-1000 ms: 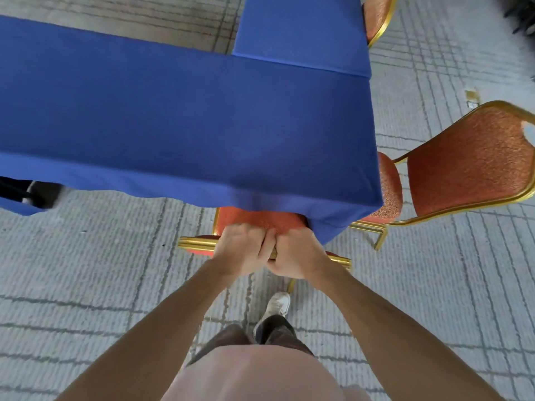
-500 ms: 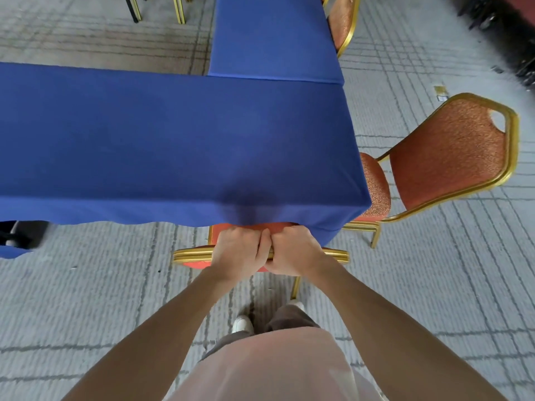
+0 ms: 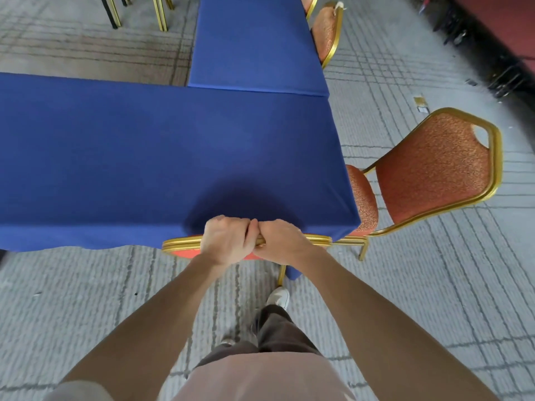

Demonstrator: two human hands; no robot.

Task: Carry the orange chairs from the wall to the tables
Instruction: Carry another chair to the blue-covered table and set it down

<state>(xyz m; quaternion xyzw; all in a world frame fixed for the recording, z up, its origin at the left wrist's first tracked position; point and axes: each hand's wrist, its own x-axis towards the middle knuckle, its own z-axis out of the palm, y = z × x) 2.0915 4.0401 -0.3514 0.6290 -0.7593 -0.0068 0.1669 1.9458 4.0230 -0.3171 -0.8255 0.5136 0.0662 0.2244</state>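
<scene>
While the left hand [image 3: 228,241] and right hand [image 3: 282,241] clench its gold top bar side by side, the orange chair [image 3: 182,248] sits at the blue table's [image 3: 144,154] 6 o'clock edge.
Its seat hides under the cloth; only the top bar and one leg show. A second chair [image 3: 434,169] stands at 3 o'clock, and a third chair [image 3: 327,33], partly cut off, at 1 o'clock.

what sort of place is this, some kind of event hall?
Probably a banquet or conference hall being set up: long tables draped in blue cloth, orange upholstered chairs with gold metal frames set along them, and grey line-patterned carpet. The left hand and right hand grip one chair's gold top rail.
</scene>
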